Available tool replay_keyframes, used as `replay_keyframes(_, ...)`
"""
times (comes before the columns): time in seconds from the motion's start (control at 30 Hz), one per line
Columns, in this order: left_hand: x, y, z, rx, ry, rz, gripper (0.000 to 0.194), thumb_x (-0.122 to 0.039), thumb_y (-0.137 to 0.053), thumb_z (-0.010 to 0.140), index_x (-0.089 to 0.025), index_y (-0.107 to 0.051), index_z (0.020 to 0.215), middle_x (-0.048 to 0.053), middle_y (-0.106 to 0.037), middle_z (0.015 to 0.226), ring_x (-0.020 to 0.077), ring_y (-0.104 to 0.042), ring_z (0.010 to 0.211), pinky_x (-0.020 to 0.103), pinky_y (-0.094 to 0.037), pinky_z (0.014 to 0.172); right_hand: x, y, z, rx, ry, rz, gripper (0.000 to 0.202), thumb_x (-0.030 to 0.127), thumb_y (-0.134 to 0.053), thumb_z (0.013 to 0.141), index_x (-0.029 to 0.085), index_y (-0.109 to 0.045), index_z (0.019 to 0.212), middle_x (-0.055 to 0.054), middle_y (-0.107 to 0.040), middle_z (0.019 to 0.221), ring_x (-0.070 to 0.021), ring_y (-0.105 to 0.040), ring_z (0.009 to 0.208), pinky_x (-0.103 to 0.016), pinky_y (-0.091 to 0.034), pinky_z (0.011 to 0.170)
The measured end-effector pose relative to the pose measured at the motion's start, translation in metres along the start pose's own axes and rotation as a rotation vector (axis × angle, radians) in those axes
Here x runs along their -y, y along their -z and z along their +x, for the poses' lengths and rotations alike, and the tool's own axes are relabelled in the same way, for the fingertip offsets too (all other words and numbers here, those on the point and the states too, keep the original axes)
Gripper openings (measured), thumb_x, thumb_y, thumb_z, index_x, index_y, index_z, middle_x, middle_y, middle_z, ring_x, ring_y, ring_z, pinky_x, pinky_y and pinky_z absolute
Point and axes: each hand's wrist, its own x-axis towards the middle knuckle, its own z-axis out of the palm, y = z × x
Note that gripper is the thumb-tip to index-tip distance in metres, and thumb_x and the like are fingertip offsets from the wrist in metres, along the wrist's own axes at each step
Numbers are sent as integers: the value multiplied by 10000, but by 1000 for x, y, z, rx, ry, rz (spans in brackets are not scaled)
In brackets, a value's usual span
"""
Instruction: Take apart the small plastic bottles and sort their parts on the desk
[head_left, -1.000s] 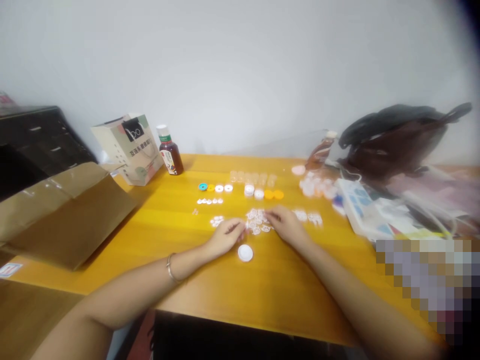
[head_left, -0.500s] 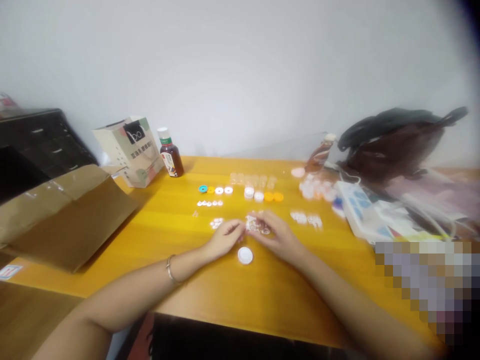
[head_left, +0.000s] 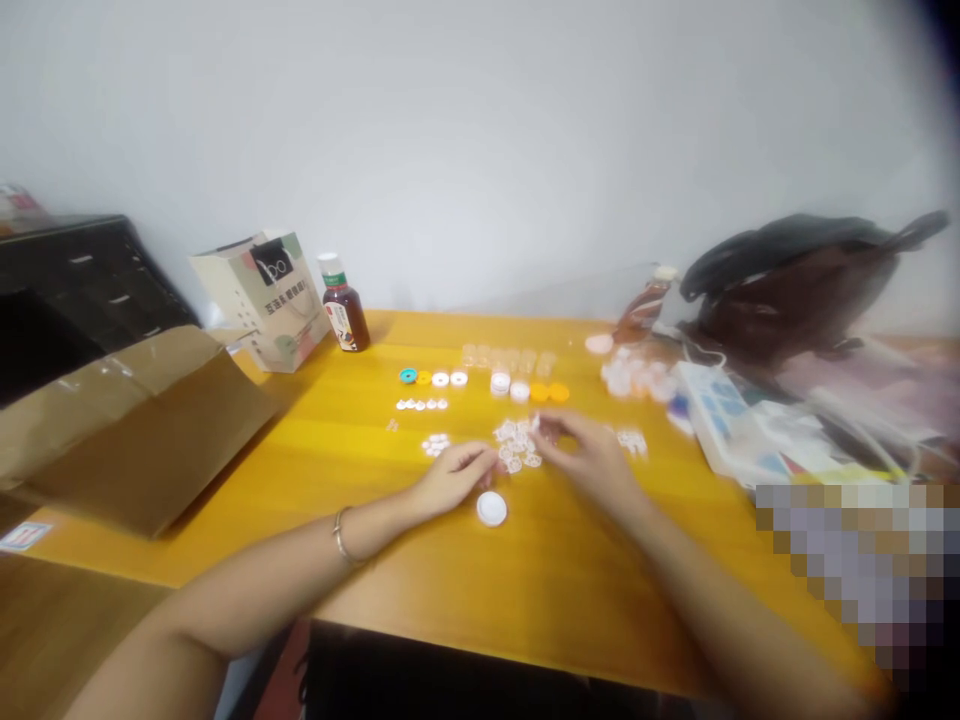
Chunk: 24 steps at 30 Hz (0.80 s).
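My right hand is raised at the right side of a pile of small clear-and-white plastic pieces. Its thumb and fingers pinch a small white piece, blurred by motion. Left of that pile, my left hand rests low over the table with thumb and fingertips together; whatever it holds is too small to make out. Just below its fingertips lies a round white lid. A cluster of small white pieces sits beyond my left hand, and a row of small white parts lies farther back.
Turquoise, white and orange caps line the table behind, before clear cups. A bottle, paper bag and cardboard box stand left. At right are a power strip and dark bag.
My right hand has moved right, away from my left hand, uncovering the pile and now covering part of the white pieces at right. My left hand stays nearly in place.
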Motion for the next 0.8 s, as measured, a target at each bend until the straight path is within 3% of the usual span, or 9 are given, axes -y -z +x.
replay_keyframes(0.17,-1,1,-1,7,-8,30,366,-387,-370,875,-126,-586,738,1,-516,607,100,-491,599,199,-395,587,-31,47,19,-163,-256,-214,193,296,-537,721,164,-609,842,-51,-644,716,-155,-578,601,-262,-437,558)
replay_keyframes(0.33,0,1,-2,12,-5,39,362,-382,-374,874,-126,-590,737,3,-524,611,102,-498,600,200,-398,583,-67,79,23,-19,-477,-436,74,242,-601,646,178,-564,635,-36,-621,632,-151,-550,555,-251,-378,514)
replay_keyframes(0.6,-2,1,-3,34,-30,51,346,-366,-384,873,-123,-586,730,9,-540,621,103,-507,602,199,-399,585,-78,73,20,175,-517,-604,128,210,-594,629,194,-486,561,-32,-601,582,-159,-529,539,-258,-344,502)
replay_keyframes(0.8,-2,3,-3,53,-83,102,342,-355,-382,879,-124,-589,735,13,-563,645,103,-518,624,196,-399,600,-79,68,19,223,-485,-659,110,178,-562,635,192,-464,588,-31,-593,589,-154,-524,538,-245,-321,485)
